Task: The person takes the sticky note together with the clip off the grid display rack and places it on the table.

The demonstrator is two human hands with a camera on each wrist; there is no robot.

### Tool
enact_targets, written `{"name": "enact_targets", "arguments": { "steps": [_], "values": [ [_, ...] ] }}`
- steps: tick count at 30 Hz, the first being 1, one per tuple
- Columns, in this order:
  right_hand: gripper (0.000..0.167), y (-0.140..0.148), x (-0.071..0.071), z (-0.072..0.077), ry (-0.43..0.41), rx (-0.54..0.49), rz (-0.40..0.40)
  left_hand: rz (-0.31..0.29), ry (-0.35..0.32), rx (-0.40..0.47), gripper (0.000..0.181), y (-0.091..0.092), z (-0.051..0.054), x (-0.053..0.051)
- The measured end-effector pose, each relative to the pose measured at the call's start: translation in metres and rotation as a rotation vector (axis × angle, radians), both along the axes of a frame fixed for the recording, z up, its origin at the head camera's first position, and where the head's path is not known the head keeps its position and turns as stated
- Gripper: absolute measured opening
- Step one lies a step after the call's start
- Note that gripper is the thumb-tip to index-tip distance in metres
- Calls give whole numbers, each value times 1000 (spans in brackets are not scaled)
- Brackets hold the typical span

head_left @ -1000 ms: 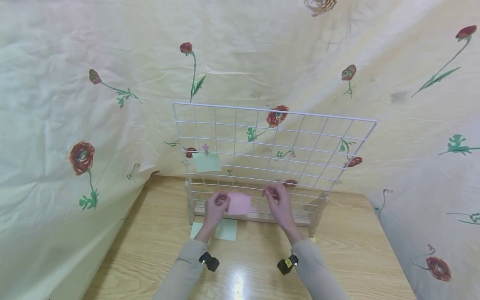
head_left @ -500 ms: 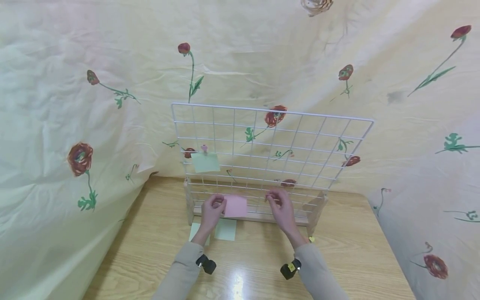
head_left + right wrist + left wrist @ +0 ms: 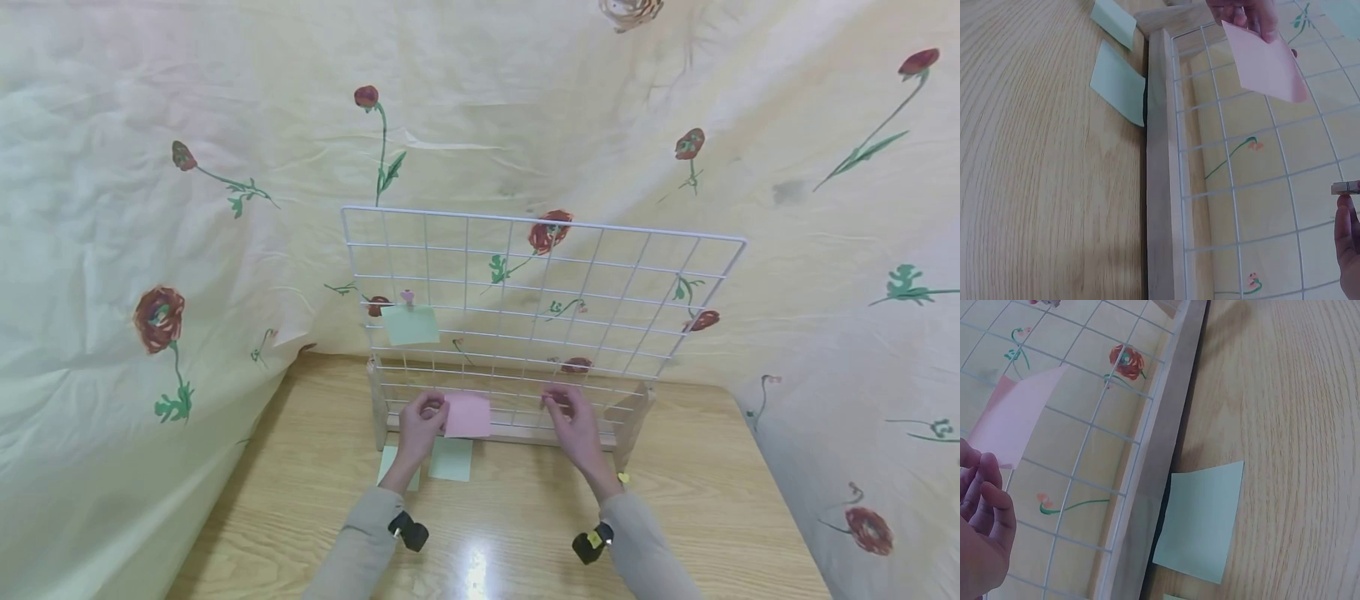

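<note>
My left hand (image 3: 422, 421) pinches a pink sticky note (image 3: 468, 415) by its left edge, in front of the lower part of a white wire grid (image 3: 517, 310). In the left wrist view the note (image 3: 1019, 415) stands out from the fingertips, slightly curved. To the right, my right hand (image 3: 573, 417) pinches a small clothespin (image 3: 1344, 187), mostly cut off at the edge of the right wrist view. Higher on the grid's left side, a pale green note (image 3: 411, 325) hangs from a clothespin with a pink ornament (image 3: 407, 297).
Two more pale green notes (image 3: 451, 459) lie on the wooden table (image 3: 517, 533), one partly behind my left wrist. The grid stands in a wooden base (image 3: 517, 434). A small yellow piece (image 3: 623, 477) is by the base's right foot. Flowered cloth (image 3: 247, 242) hangs behind.
My left hand has shifted slightly left and down with the pink note. My right hand has moved right and a little down, widening the gap between the hands.
</note>
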State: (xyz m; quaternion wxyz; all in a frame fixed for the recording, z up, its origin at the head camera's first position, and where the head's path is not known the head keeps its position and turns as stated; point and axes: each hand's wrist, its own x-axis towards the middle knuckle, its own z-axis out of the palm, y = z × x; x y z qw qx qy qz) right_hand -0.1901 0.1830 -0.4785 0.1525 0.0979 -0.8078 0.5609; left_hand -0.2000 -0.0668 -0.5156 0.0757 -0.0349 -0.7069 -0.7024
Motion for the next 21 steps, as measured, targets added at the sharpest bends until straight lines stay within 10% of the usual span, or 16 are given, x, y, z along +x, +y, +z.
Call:
{"name": "enact_targets", "arguments": {
  "steps": [11,21],
  "values": [
    [16,14,4,-8,-25,69,-32,13,-25,-11,13,-2,0,2],
    [18,40,-4,-52,-74,114,-86,6,-44,-16,15,-8,-1,4]
  ]
}}
